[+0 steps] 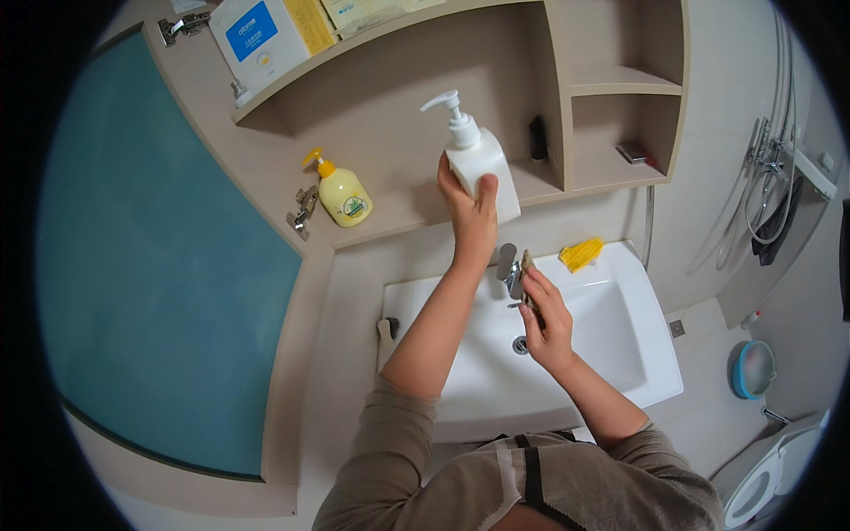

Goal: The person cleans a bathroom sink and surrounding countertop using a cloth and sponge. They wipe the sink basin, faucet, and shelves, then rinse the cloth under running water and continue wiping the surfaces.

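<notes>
My left hand [470,206] grips a white pump bottle [495,169] around its lower body, in front of the cabinet's bottom shelf. The bottle leans slightly, its pump spout pointing left. Lower and to the right, my right hand [550,325] holds a brownish cloth [529,279], mostly hidden behind the fingers. That hand is above the white washbasin [621,332], beside the chrome faucet [510,271]. A yellow pump bottle [345,198] with a printed label stands on the shelf to the left of the white one.
An open mirror door [172,265] swings out at left on metal hinges. Boxes [262,43] fill the upper shelf; a dark object [538,138] stands below. A yellow cloth [582,254] lies on the basin's back rim, a brush [386,335] at its left edge. A toilet [757,488] is at lower right.
</notes>
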